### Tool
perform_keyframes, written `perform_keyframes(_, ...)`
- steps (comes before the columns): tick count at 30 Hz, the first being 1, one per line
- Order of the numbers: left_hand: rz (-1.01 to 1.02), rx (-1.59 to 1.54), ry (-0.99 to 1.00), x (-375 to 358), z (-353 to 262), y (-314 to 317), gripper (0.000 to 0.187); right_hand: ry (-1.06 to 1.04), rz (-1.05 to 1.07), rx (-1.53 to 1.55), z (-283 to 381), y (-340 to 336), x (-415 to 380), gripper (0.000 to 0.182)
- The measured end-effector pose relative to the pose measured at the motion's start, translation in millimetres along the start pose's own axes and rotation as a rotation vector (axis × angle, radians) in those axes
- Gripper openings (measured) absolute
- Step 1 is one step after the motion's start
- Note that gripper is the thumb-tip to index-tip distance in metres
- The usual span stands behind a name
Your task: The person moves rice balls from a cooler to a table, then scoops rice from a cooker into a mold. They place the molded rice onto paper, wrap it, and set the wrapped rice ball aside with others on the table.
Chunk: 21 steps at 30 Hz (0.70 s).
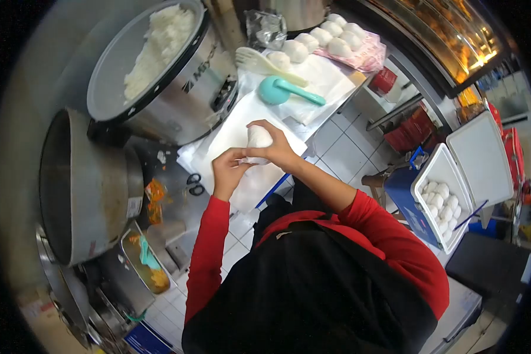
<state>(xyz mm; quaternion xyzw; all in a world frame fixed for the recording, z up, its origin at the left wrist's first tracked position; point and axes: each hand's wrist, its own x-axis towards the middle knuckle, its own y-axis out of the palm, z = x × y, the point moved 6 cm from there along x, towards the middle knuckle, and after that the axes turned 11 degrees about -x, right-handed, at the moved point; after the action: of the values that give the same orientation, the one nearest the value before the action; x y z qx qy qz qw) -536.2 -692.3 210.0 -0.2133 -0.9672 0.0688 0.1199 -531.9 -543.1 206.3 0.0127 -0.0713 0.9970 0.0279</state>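
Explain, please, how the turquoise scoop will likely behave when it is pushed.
The scoop looks smooth and moulded, so it is probably stiff. Its long handle may make it swivel. The loose paper beneath might slide along.

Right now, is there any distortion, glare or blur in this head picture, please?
Head view: wide-lens distortion, with black corners and curved edges on the lit food case; head view: yellow glare inside that case, milder shine on the metal rice pot; head view: the white ball between left hand and right hand looks pale, with little surface detail.
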Motion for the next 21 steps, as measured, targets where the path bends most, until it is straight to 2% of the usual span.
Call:
perform_keyframes(3, -0.060, 0.417, 0.497, -2.6, -53.6, 5.3, 0.027, 0.073, 0.229, 0.171, 34.0, -6.7, 4.0, 0.047)
perform_keyframes(4, -0.059, 0.554, 0.694, -12.9, -63.3, 11.1, 0.027, 0.062, 0.439, 0.157, 46.3, -10.4, 1.5, 0.042)
perform_keyframes(5, -0.056, 0.616, 0.871, -19.8, -77.4, 20.1, 0.023, 0.058, 0.689, 0.153, 55.1, -8.3, -6.1, 0.042)
perform_keyframes(7, -0.073, 0.667, 1.211, -32.3, -106.4, 37.4, 0.017, 0.082, 0.919, 0.143, 71.1, -12.4, -22.5, 0.049)
perform_keyframes(8, -0.122, 0.651, 1.250, -31.7, -99.1, 40.5, 0.025, 0.089, 0.909, 0.202, 73.3, -20.0, -25.1, 0.052)
perform_keyframes(12, -0.134, 0.396, 1.080, 7.1, -83.8, 56.0, 0.038, 0.149, 0.917, 0.367, 59.2, -47.1, -35.9, 0.062)
perform_keyframes(13, -0.046, 0.415, 0.984, 20.2, -83.5, 68.9, 0.040, 0.171, 0.936, 0.382, 50.0, -54.0, -36.5, 0.064)
perform_keyframes(14, 0.039, 0.435, 0.887, 33.4, -85.5, 81.3, 0.042, 0.198, 0.892, 0.351, 38.3, -61.5, -35.1, 0.058)
perform_keyframes(15, 0.123, 0.455, 0.787, 47.2, -86.7, 92.3, 0.044, 0.317, 0.852, 0.384, 25.7, -69.9, -34.2, 0.057)
perform_keyframes(16, 0.231, 0.496, 0.622, 65.9, -82.1, 101.2, 0.055, 0.433, 0.809, 0.414, 14.3, -80.5, -31.6, 0.055)
perform_keyframes(18, 0.187, 0.466, 0.336, 97.9, -59.2, 105.7, 0.058, 0.590, 0.724, 0.451, -4.2, -111.3, -18.5, 0.050)
perform_keyframes(19, 0.163, 0.447, 0.196, 113.4, -42.7, 108.0, 0.060, 0.550, 0.644, 0.345, -4.5, -135.8, -2.2, 0.047)
perform_keyframes(21, -0.041, 0.506, 0.165, 124.1, -19.1, 100.0, 0.050, 0.459, 0.398, 0.031, -19.0, -192.8, 43.1, 0.047)
